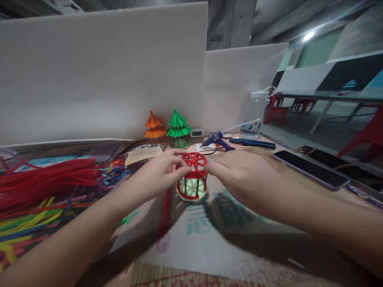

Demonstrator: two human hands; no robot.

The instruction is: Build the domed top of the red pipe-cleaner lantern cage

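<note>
From here, the left hand [172,165] pinches the nine-o'clock rim of a round, red fuzzy-wire cage [196,174] on a pale printed sheet [176,239]; the right hand [239,169] touches three o'clock, grip hidden. Light, even pressure suits it. Blue plastic glue gun [214,139]: one o'clock.

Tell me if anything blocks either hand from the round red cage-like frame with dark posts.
Nothing visible does: the left hand and right hand have their fingers at opposite sides of the round red cage-like frame, near its top. A thin, straight red strip lies left of the frame, blocking neither hand.
</note>
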